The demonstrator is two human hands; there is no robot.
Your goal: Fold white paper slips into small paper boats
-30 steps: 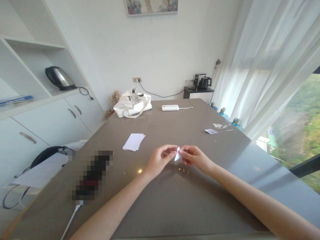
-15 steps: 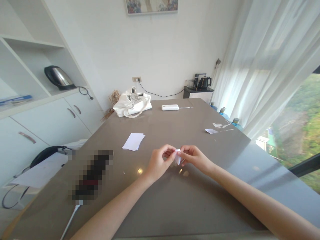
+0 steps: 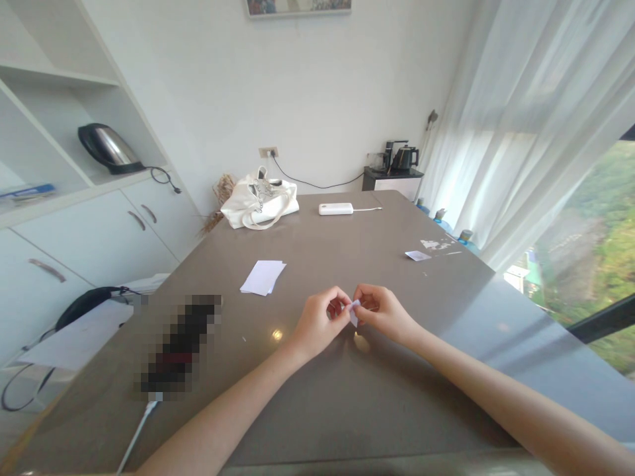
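Note:
Between my two hands is a small folded piece of white paper (image 3: pixel 354 315), held above the brown table (image 3: pixel 317 403). My left hand (image 3: pixel 325 318) pinches its left side between thumb and fingertips. From the other side, my right hand (image 3: pixel 381 309) is closed on it in the same way. The fingertips cover much of the paper, so its full shape is hidden. Beyond my left hand lies a short stack of white paper sheets (image 3: pixel 262 277).
A blurred dark device (image 3: pixel 181 350) with a white cable (image 3: pixel 136 436) lies at left. Farther back are a white bag (image 3: pixel 260 201) and a white power bank (image 3: pixel 336 209). Another paper piece (image 3: pixel 417 256) and white scraps (image 3: pixel 436 244) lie at right.
The folded paper has turned between my fingers and less of it shows. My right hand has shifted slightly, its fingers closer to my left. The view has tilted a little.

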